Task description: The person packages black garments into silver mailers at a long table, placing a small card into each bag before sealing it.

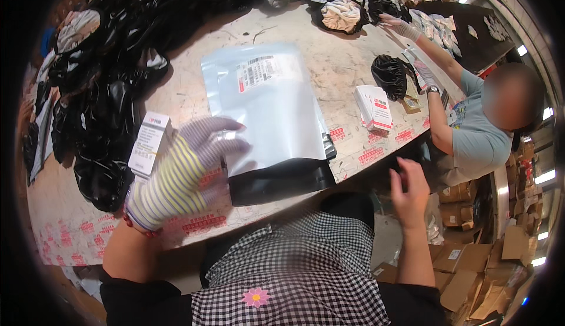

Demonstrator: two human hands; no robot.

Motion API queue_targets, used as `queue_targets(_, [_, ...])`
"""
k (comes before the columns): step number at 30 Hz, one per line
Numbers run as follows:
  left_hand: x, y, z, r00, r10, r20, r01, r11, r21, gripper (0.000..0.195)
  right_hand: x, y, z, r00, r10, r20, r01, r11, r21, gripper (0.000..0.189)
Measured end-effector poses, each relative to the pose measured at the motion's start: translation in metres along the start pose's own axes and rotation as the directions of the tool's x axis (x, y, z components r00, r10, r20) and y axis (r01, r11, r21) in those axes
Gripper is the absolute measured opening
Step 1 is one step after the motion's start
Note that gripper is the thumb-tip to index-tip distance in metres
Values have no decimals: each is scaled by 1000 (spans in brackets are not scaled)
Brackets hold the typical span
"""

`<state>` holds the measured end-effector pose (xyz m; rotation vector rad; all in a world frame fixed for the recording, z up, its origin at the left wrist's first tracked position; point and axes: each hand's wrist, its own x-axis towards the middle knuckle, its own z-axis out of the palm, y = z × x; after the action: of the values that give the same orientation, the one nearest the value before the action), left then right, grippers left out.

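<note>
A stack of white plastic mailing bags (pixel 282 123) with black undersides lies flat before me, the top one bearing a printed label (pixel 260 73). Over its left edge is my left hand (pixel 190 167), in a striped knitted glove, fingers apart and slightly blurred; whether it touches the bag is unclear. My bare right hand (pixel 409 189) hangs in the air beyond the table's front edge, fingers curled apart, holding nothing. Just left of my left hand stands a stack of white printed cards (pixel 150 143) with a band around it.
Black shiny gathered covers with pale linings (pixel 114 96) are heaped along the left and back of the table (pixel 176 92). A co-worker (pixel 481 123) at the right has gloved hands near a black cover (pixel 390 76) and another card stack (pixel 373 107). Cardboard boxes (pixel 463 255) lie at lower right.
</note>
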<state>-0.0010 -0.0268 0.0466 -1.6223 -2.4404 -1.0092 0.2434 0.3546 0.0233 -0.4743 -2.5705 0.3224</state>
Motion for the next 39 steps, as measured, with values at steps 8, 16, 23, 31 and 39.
queue_targets(8, [5,-20,2,956,83,280,18,941,-338,56,79,-70,63,776,-578,251,432,778,457,18])
queue_targets(16, [2,-28,56,769,-625,134,454,386,-803,30,103,-86,102,768,101,632,-524,667,530,34])
queue_targets(23, [25,-22,64,777,-605,-175,498,761,-415,37,110,-110,114,901,-54,431,-210,815,541,34])
queue_targets(31, [12,-43,59,855,-264,-447,344,933,106,55,155,-150,26,940,-189,285,-68,715,696,27])
queue_targets(39, [4,-20,55,936,-339,91,296,902,314,89,364,18,-121,847,464,-258,81,369,926,48])
